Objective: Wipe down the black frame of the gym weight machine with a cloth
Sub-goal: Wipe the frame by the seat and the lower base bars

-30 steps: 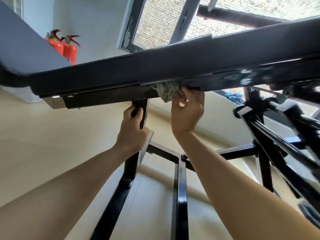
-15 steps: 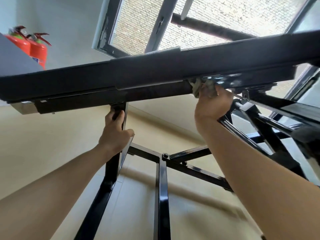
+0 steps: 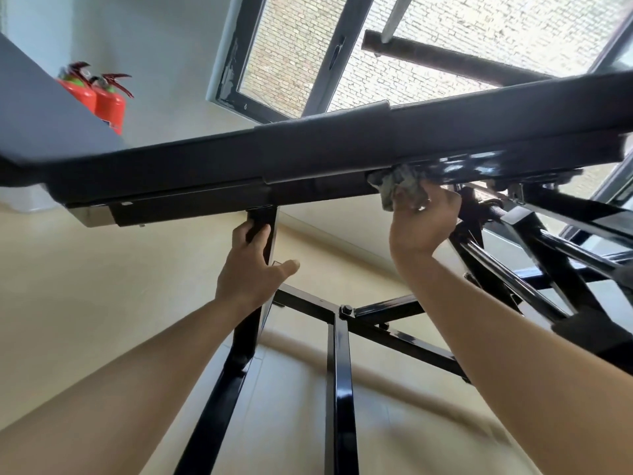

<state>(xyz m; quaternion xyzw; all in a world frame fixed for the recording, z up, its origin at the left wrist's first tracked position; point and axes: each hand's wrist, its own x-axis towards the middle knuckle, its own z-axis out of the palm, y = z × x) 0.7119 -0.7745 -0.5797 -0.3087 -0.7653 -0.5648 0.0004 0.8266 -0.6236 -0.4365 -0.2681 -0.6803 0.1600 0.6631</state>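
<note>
Head view: gripping a crumpled grey cloth (image 3: 400, 190) in the right hand (image 3: 423, 222), fingers curled round it, pressing it up against the glossy underside of the black frame (image 3: 486, 168), just beside the hinge bracket (image 3: 479, 204). Bracing with the left hand (image 3: 251, 267), fingers wrapped round the upright post (image 3: 245, 341) just under the long pad (image 3: 342, 145), thumb sticking out free.

Likely to snag the cloth on the bracket's bolt and edges if swept further right. Could also nip fingers among the crossing struts (image 3: 548, 255) close behind the knuckles. Easy to skip patches, reaching overhead with the contact face hidden by the cloth itself. Apt to leave the post unwiped beneath the bracing palm unless shifted.
</note>
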